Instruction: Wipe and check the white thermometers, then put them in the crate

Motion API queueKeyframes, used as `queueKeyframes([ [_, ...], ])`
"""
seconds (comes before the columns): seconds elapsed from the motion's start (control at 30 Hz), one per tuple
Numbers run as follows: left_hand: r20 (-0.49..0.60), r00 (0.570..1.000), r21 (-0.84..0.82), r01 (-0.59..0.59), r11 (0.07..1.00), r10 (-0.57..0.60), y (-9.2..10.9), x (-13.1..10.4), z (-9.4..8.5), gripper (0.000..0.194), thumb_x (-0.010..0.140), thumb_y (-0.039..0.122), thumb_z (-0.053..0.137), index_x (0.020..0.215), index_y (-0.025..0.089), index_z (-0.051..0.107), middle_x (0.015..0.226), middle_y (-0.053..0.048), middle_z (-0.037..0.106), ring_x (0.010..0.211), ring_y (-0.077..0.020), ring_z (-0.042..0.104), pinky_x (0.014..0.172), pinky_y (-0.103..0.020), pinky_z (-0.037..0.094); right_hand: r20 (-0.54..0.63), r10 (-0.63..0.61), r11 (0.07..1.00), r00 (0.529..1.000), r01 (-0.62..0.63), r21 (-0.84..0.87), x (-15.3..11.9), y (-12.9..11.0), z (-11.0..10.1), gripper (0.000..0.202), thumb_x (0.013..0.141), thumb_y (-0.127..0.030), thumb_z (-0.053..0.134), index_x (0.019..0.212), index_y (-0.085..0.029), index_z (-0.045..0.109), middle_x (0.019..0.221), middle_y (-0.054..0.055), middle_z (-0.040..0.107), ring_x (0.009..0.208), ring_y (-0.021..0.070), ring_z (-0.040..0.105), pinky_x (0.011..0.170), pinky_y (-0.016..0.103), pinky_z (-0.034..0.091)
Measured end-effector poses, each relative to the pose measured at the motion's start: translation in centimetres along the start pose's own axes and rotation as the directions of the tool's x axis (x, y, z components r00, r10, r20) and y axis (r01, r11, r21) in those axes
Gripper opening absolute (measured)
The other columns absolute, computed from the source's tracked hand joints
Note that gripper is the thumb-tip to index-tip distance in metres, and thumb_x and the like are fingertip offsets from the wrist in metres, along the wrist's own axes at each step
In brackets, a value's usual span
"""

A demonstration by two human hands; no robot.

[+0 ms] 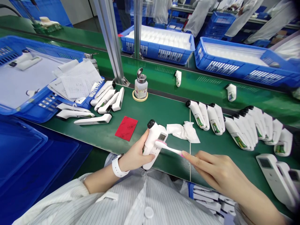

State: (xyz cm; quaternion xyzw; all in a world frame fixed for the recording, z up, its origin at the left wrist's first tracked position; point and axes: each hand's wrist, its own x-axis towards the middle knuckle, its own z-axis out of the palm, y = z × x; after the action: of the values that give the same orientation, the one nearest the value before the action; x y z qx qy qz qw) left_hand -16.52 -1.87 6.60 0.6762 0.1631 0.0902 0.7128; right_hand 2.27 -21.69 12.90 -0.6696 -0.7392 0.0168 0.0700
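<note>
**Brushing a thermometer at the bench**

Left hand (pixel 137 154) is wrapped around a white thermometer (pixel 153 142), held just above the green table (pixel 164 109). Right hand (pixel 217 172) pinches a pink toothbrush (pixel 168 148), bristles touching its screen. A white cloth (pixel 184 131) lies just beside.

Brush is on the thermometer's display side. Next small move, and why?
Probably a short stroke of the toothbrush across the display: its bristles already rest on the white thermometer, the left hand grips the body, and the right hand holds the handle.

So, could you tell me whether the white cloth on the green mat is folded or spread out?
Crumpled: the white cloth lies loosely bunched, neither folded nor flat.
</note>
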Motion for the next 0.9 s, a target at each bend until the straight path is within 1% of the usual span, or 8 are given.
queueKeyframes([
  [0.27,0.014,1.0,-0.029,0.016,0.999,-0.016,-0.26,-0.21,-0.01,0.09,0.076,0.014,0.058,0.145,0.022,0.001,0.147,-0.009,0.028,0.123,-0.0263,0.042,0.097,-0.033,0.04,-0.028,0.012,1.0,1.0,-0.013,-0.006,-0.21,0.15,0.11,0.048,0.091,-0.013,0.038,0.138,-0.024,0.034,0.067,-0.003,0.047,0.045,0.0083,0.036,0.045,0.021,0.027],
  [0.4,0.024,1.0,-0.03,-0.006,1.0,0.006,0.09,-0.09,0.02,0.088,0.075,0.011,0.057,0.145,0.021,0.005,0.146,-0.008,0.03,0.125,-0.0262,0.039,0.1,-0.033,0.037,-0.015,-0.02,1.0,1.0,0.02,-0.004,-0.25,0.07,0.19,0.049,0.09,-0.011,0.039,0.137,-0.024,0.035,0.068,-0.002,0.048,0.046,0.0088,0.036,0.045,0.022,0.028],
  [0.5,0.027,1.0,-0.02,0.0,1.0,0.0,0.06,-0.07,0.02,0.089,0.075,0.011,0.058,0.145,0.021,0.004,0.147,-0.008,0.029,0.126,-0.0265,0.038,0.101,-0.034,0.036,0.003,-0.015,1.0,1.0,0.015,-0.007,-0.19,0.05,0.21,0.05,0.09,-0.009,0.037,0.137,-0.025,0.035,0.068,-0.002,0.048,0.047,0.0086,0.037,0.045,0.023,0.028],
  [0.67,0.039,0.999,-0.059,0.037,0.998,-0.034,-0.31,-0.22,-0.02,0.09,0.076,0.015,0.059,0.145,0.022,0.001,0.146,-0.009,0.03,0.12,-0.0271,0.044,0.096,-0.035,0.041,-0.052,0.021,0.999,0.998,-0.023,-0.032,-0.4,0.27,0.16,0.049,0.09,-0.013,0.039,0.137,-0.025,0.035,0.068,-0.002,0.049,0.046,0.0084,0.038,0.045,0.022,0.029],
  [0.73,0.031,0.999,-0.068,0.038,0.997,-0.036,-0.39,-0.28,-0.04,0.091,0.075,0.016,0.06,0.145,0.023,0.002,0.145,-0.009,0.032,0.121,-0.0274,0.044,0.098,-0.036,0.039,-0.04,0.005,0.999,0.999,-0.007,-0.032,-0.5,0.34,0.16,0.049,0.09,-0.012,0.039,0.137,-0.025,0.035,0.068,-0.002,0.049,0.046,0.009,0.038,0.045,0.023,0.029],
  [0.83,0.023,0.999,-0.074,0.039,0.997,-0.038,-0.46,-0.32,-0.07,0.093,0.075,0.017,0.062,0.145,0.024,0.002,0.146,-0.008,0.031,0.124,-0.0275,0.041,0.103,-0.038,0.034,-0.003,-0.02,1.0,1.0,0.02,-0.014,-0.51,0.43,0.19,0.051,0.09,-0.011,0.039,0.138,-0.026,0.033,0.069,-0.001,0.051,0.047,0.0095,0.039,0.045,0.023,0.03],
  [0.9,0.034,0.998,-0.076,0.046,0.996,-0.044,-0.49,-0.31,-0.09,0.093,0.074,0.016,0.062,0.145,0.024,0.003,0.146,-0.009,0.029,0.126,-0.028,0.038,0.105,-0.039,0.032,-0.053,0.036,0.999,0.998,-0.037,-0.024,-0.46,0.45,0.17,0.052,0.09,-0.011,0.04,0.139,-0.026,0.031,0.072,0.0,0.053,0.048,0.0094,0.042,0.046,0.023,0.031],
])
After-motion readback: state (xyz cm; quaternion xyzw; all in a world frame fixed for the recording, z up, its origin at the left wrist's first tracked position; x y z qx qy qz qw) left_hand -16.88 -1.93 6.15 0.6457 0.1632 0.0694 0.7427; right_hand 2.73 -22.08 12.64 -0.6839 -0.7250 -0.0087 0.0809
